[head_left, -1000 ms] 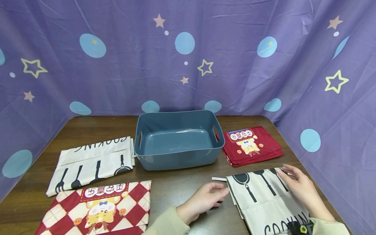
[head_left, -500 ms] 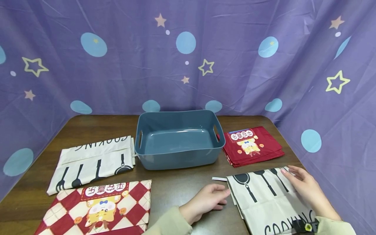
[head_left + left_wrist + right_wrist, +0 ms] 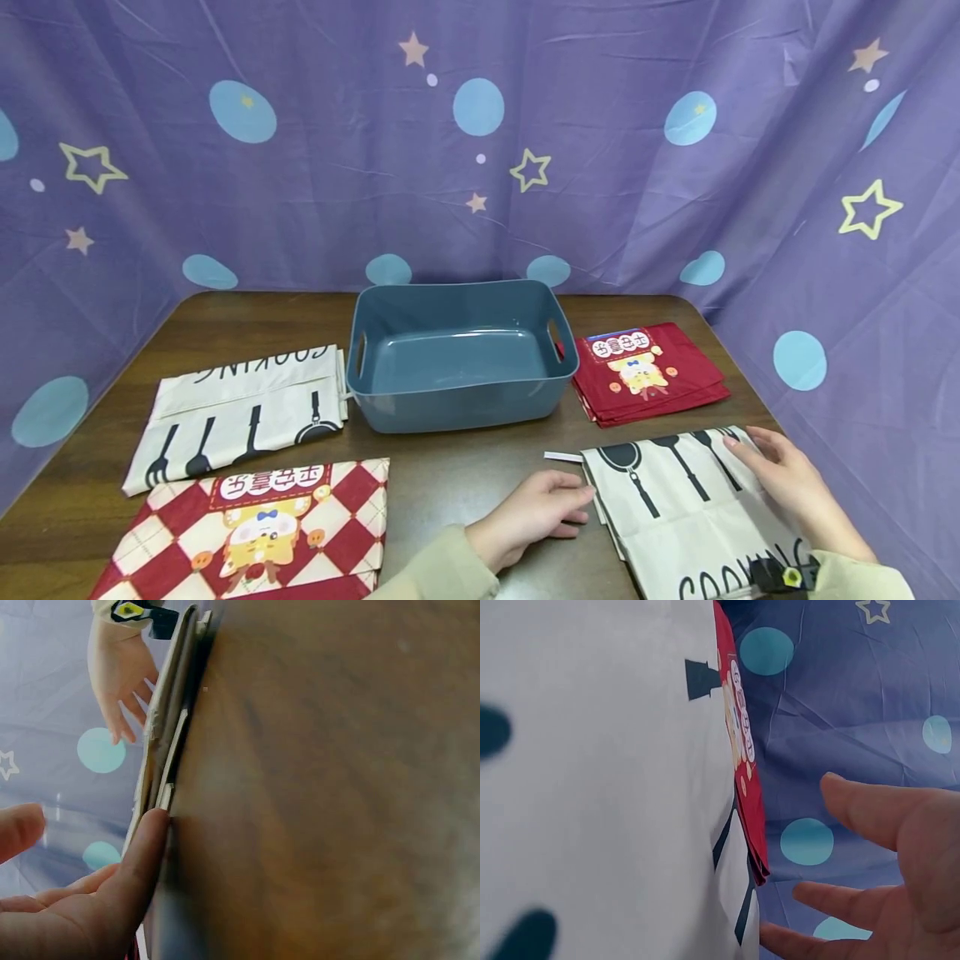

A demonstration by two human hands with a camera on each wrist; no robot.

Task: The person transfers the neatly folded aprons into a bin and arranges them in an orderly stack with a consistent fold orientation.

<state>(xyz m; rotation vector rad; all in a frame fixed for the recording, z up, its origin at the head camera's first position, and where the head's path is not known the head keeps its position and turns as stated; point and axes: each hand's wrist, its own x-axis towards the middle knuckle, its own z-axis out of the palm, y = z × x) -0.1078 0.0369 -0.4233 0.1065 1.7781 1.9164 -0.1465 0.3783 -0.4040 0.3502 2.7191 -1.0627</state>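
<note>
Both hands frame the cream cloth (image 3: pixel 690 508) at the table's (image 3: pixel 465 475) near right: left hand (image 3: pixel 532 512) touches its left edge, right hand (image 3: pixel 787 483) rests flat on top, fingers relaxed, neither grip closed, steadying it.

Pale beige sleeves (image 3: pixel 438 567) are worn; a black strap with a yellow mark (image 3: pixel 783 575) is fastened behind the right hand (image 3: pixel 787 487).

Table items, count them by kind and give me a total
Cream cooking cloths: 2
Red cartoon cloths: 2
Blue bin: 1
Total: 5
</note>
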